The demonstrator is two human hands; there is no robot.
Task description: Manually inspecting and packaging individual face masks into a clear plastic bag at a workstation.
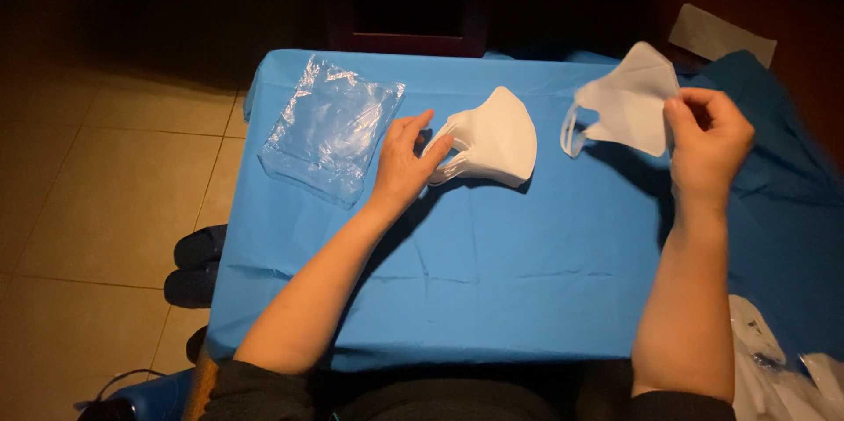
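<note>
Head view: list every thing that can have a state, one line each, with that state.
Stack of white masks: folded flat, lying on the blue cloth, touched by the left hand.
Single white mask: folded, lifted off the cloth, pinched by the right hand.
Clear plastic bag: crumpled, lying flat, untouched.

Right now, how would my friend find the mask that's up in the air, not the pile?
Start at the blue cloth-covered table and look to its far right side. There the right hand pinches one white folded face mask above the cloth. Unlike the stack of white masks under the left hand, it hangs alone, ear loops dangling.
</note>
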